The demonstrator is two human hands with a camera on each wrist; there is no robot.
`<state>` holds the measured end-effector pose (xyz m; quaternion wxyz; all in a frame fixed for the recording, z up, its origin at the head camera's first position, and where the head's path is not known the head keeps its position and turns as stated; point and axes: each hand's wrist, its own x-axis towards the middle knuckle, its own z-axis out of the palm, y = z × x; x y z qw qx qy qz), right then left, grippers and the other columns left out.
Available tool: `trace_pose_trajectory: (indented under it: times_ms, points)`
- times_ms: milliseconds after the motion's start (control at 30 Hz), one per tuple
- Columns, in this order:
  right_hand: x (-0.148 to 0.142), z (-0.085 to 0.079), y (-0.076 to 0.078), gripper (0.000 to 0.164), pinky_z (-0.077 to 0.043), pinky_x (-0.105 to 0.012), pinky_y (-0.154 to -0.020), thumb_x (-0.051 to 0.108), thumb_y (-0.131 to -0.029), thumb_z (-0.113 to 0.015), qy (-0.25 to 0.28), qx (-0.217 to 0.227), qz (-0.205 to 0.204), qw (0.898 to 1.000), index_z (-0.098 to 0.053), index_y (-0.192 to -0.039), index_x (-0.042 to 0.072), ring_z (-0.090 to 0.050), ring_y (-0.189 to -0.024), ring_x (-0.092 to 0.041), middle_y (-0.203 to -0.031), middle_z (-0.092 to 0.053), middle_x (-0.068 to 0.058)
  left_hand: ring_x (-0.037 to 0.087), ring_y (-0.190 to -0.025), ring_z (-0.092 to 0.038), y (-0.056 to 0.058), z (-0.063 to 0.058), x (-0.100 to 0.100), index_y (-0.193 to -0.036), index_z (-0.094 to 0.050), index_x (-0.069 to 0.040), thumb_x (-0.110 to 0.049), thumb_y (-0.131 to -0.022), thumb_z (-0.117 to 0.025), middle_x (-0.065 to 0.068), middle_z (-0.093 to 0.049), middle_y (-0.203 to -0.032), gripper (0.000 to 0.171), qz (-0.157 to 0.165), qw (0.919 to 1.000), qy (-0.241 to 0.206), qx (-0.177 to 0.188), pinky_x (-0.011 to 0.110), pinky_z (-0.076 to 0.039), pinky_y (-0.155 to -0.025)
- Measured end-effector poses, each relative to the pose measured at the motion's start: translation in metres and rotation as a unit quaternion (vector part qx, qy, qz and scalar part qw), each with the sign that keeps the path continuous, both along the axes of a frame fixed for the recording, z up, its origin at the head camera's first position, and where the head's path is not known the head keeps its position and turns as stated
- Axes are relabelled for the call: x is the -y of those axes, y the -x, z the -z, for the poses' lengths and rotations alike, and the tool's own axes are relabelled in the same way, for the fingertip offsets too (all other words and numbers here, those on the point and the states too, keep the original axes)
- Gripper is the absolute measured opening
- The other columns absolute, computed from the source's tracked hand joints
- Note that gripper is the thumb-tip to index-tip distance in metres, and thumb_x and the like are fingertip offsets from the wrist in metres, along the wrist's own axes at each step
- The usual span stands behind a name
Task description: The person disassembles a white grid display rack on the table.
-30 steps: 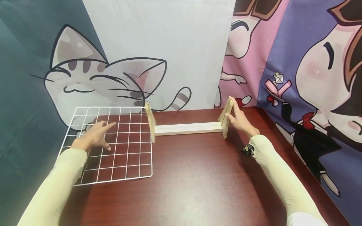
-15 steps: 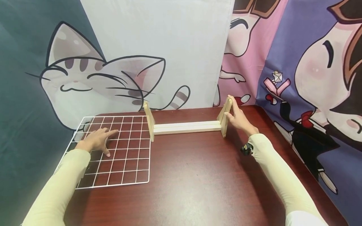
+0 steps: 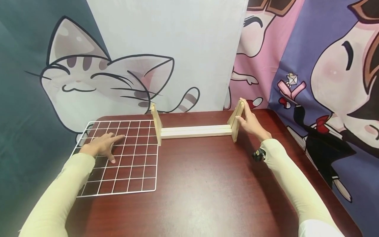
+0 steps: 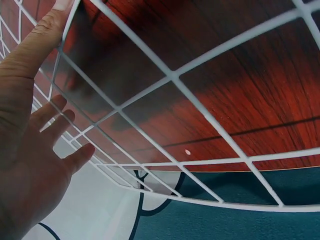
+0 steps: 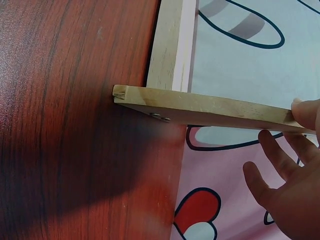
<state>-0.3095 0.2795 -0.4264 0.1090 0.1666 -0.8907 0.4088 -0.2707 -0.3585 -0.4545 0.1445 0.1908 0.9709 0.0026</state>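
Note:
A white wire grid panel [image 3: 134, 166] lies at the left of the table, its right side close to the wooden rack. My left hand [image 3: 102, 145] rests on it, fingers spread and thumb pointing toward me. In the left wrist view the thumb [image 4: 42, 37] touches a wire. The pale wooden rack [image 3: 195, 131] stands toward the back: two upright tapered end pieces joined by low crossbars. My right hand [image 3: 251, 123] grips the right end piece [image 5: 200, 107] near its top, thumb at the front edge. Some right fingertips are hidden behind the wood.
The dark red wood-grain table [image 3: 204, 191] has a rounded back right corner. Cartoon-printed cloth walls [image 3: 195, 49] stand behind it and along both sides. A small black device [image 3: 259, 155] sits at my right wrist.
The grid panel's raised far edge has come down toward the table, and my left hand has lowered with it. My right hand keeps its place on the rack.

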Motion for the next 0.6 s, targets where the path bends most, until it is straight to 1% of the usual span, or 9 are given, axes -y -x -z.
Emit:
trace_pose_trajectory:
  times_ms: [167,333,600]
  points:
    - [-0.0005,-0.0008,0.0005,0.082,-0.039,-0.062,-0.107,-0.005,-0.094,-0.057,0.0,-0.001,-0.001,1.0,-0.012,-0.158,0.02,-0.05,-0.13,-0.046,-0.144,-0.047,-0.032,0.053,-0.12,-0.051,0.0023,-0.0007,0.0005,-0.151,-0.036,-0.011,-0.051,-0.042,-0.095,0.034,-0.046,-0.136,0.13,0.007,1.0,-0.001,0.0,0.067,-0.051,-0.082]
    - [0.0,-0.0004,0.001,0.083,-0.041,-0.063,-0.106,-0.004,-0.094,-0.057,0.001,0.001,0.001,1.0,-0.012,-0.159,0.021,-0.051,-0.129,-0.046,-0.144,-0.047,-0.032,0.053,-0.122,-0.049,0.0,-0.0028,0.0009,-0.152,-0.034,-0.012,-0.051,-0.043,-0.094,0.034,-0.043,-0.138,0.13,-0.001,0.9998,-0.002,0.018,0.067,-0.051,-0.083]
    - [0.0002,-0.0009,0.0006,0.082,-0.04,-0.064,-0.105,-0.005,-0.094,-0.057,0.001,0.002,0.004,1.0,-0.012,-0.159,0.019,-0.051,-0.128,-0.047,-0.145,-0.045,-0.032,0.049,-0.118,-0.05,-0.0023,0.0006,0.0018,-0.151,-0.034,-0.011,-0.047,-0.044,-0.095,0.032,-0.045,-0.135,0.128,0.002,0.9996,-0.017,0.022,0.063,-0.053,-0.083]
